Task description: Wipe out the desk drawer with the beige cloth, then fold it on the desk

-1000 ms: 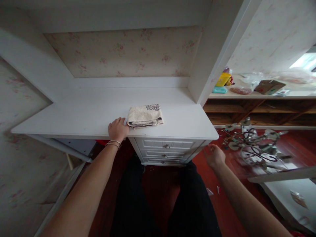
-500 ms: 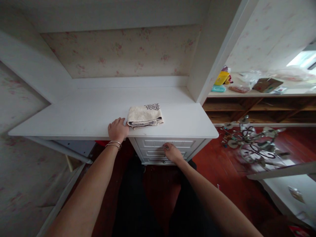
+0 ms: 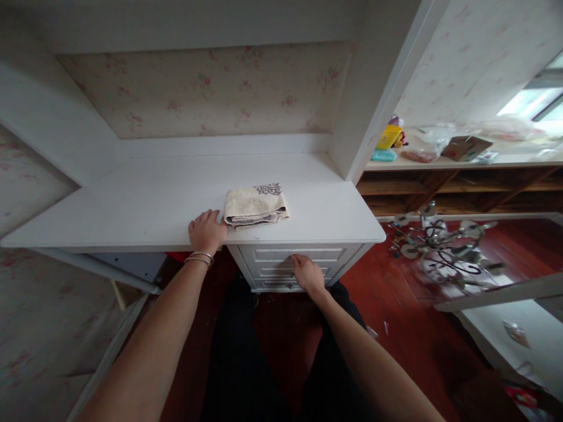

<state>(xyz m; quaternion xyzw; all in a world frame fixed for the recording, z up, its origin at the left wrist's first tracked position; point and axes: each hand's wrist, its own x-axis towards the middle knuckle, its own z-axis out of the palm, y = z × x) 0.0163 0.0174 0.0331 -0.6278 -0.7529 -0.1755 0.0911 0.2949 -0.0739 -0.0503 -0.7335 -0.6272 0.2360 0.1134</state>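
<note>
My left hand (image 3: 206, 230), with bangles at the wrist, rests fingers-down on the front edge of the white desk top (image 3: 145, 202), just left of a folded beige towel (image 3: 255, 205). Its fingers lie flat and hold nothing. My right hand (image 3: 308, 273) is low in front of the white drawer unit (image 3: 272, 266) under the desk, fingers curled at the handle of the top drawer (image 3: 268, 254). The handle itself is hidden behind the fingers. The drawers look closed.
A white post (image 3: 373, 88) rises at the desk's right end. Behind it a wooden shelf (image 3: 461, 176) carries boxes and bags. A metal chandelier (image 3: 444, 252) lies on the red floor to the right. A white panel (image 3: 505, 328) lies at the lower right. My dark-trousered legs stand before the drawers.
My right hand swung from the right side of the drawer unit to its front and closed on the top drawer's handle. The left hand stayed put on the desk edge.
</note>
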